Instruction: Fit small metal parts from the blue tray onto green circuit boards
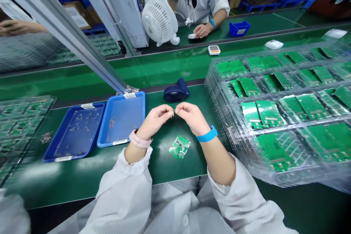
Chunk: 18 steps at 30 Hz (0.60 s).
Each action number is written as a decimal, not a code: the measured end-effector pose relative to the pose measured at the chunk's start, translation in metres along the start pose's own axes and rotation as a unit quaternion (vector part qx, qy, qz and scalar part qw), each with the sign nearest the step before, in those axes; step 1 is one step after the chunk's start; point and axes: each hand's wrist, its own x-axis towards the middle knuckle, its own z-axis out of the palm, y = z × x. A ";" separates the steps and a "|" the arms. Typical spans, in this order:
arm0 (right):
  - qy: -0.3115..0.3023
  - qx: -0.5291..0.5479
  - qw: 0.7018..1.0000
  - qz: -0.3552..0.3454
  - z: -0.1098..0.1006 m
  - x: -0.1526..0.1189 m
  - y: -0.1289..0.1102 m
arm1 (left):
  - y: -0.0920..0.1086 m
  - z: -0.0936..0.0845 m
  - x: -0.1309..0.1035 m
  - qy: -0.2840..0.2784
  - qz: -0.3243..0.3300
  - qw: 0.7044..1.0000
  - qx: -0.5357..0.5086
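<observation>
My left hand (157, 119) and my right hand (192, 117) meet fingertip to fingertip above the green table (161, 170). Each is pinched closed, and a tiny part shows between them, too small to name. Below the hands a green circuit board (179, 147) lies flat on the table, touched by neither hand. To the left sit two blue trays, a lighter one (124, 108) and a darker one (72, 131), both holding small metal parts. Just beyond my fingertips is a dark blue handheld fan (175, 92).
Stacked clear plastic trays (233, 135) of green boards fill the right side. More boards (24, 117) and a small pile of parts (46, 137) are at the left. A metal post (82, 40) slants down behind the blue trays. A person (205, 0) sits opposite near a white fan (159, 20).
</observation>
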 end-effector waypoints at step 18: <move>0.077 -0.284 0.905 -0.308 0.010 -0.011 -0.008 | 0.011 -0.004 -0.008 -0.133 -0.171 0.917 -0.336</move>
